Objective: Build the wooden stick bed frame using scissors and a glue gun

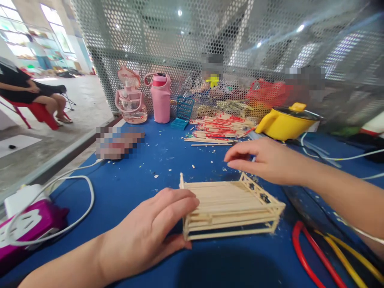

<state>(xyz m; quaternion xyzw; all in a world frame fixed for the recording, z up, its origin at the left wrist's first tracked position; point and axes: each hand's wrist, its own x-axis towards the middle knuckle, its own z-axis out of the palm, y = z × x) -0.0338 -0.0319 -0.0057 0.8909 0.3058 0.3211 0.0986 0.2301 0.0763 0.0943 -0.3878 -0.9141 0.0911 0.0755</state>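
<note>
Left hand (150, 226) clamped on stick frame (223, 198); right hand (264, 160) parted; loose sticks (220, 127), yellow pot (282, 125) beyond.

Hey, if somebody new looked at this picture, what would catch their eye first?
Most likely the small frame of pale wooden sticks near the front of the blue table, with the left hand gripping its left end and the right hand near its far right corner. Next might come the bright yellow pot at the back right, then the heap of red-marked sticks to its left.
</note>
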